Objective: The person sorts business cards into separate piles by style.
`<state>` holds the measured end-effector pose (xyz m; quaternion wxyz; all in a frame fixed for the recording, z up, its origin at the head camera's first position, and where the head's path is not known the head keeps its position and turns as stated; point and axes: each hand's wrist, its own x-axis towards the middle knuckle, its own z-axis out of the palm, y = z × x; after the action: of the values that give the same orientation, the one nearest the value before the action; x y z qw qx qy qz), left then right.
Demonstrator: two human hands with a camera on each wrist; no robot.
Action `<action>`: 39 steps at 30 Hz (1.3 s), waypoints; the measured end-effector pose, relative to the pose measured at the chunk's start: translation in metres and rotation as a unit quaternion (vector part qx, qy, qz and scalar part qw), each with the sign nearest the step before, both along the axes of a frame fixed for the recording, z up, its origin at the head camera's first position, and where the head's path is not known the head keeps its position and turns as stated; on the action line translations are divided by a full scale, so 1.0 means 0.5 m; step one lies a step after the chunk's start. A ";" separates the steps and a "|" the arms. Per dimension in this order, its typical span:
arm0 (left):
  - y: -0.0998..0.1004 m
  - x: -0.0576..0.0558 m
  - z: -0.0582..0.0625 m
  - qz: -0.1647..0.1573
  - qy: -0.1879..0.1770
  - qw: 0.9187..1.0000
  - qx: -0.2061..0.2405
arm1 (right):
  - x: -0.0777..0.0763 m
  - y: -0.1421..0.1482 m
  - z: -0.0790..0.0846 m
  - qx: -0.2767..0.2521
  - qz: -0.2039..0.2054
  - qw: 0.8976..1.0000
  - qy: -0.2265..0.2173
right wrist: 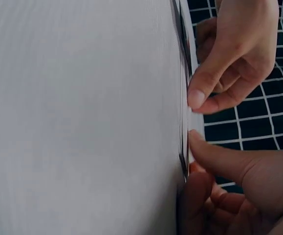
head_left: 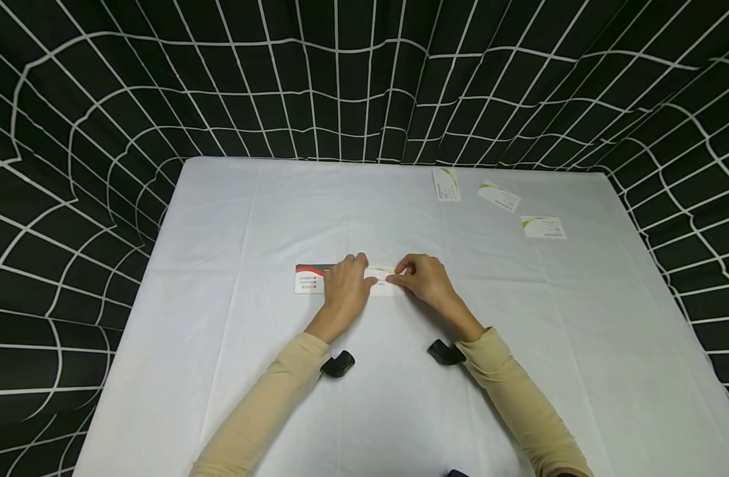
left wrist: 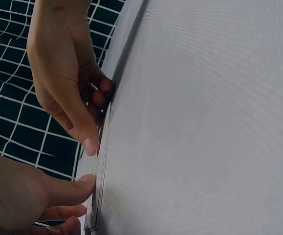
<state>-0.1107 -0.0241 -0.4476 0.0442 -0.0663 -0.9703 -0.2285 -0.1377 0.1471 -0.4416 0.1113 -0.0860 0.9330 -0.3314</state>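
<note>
Two side-by-side groups of business cards lie in the middle of the cloth. The left business card (head_left: 309,281) has a red and dark grey band; the right business card (head_left: 384,286) is white with a thin green line. My left hand (head_left: 345,285) bends over the place where they meet, its thumb and fingertips gripping the white card's left end. At that card's right end, my right hand (head_left: 425,278) pinches with thumb and index finger. In the left wrist view the right thumb (left wrist: 89,142) and left thumb (left wrist: 85,185) come close together along the card edges.
Three white and green cards lie farther back to the right: an upright card (head_left: 446,185), a tilted card (head_left: 499,196) and a level card (head_left: 543,227). White cloth (head_left: 269,218) covers the table. Black netted curtain (head_left: 317,79) hangs behind and beside it.
</note>
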 end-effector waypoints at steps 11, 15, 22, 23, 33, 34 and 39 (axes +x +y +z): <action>0.005 -0.003 0.000 0.004 0.034 0.999 0.023 | -0.022 0.085 0.019 0.027 -0.058 0.998 0.010; 0.007 -0.001 -0.001 0.001 0.043 0.999 0.026 | -0.032 0.122 0.021 0.027 -0.082 0.996 0.008; 0.013 0.002 -0.001 -0.006 0.049 0.998 0.038 | -0.061 0.192 0.013 0.032 -0.125 0.992 0.014; 0.014 0.002 -0.002 -0.006 0.050 0.998 0.038 | -0.067 0.200 0.012 0.035 -0.130 0.991 0.015; 0.021 0.004 0.000 -0.013 0.041 0.999 0.030 | -0.119 0.295 0.044 0.072 -0.196 0.978 0.020; 0.023 0.003 -0.001 -0.015 0.042 0.999 0.030 | -0.125 0.308 0.046 0.084 -0.211 0.974 0.021; 0.025 0.004 -0.002 -0.011 0.048 0.998 0.028 | -0.152 0.366 0.045 0.125 -0.281 0.951 -0.013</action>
<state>-0.1086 -0.0116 -0.4483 0.0896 -0.0866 -0.9596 -0.2522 -0.2139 0.3301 -0.4192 0.0351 0.1985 0.9519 -0.2310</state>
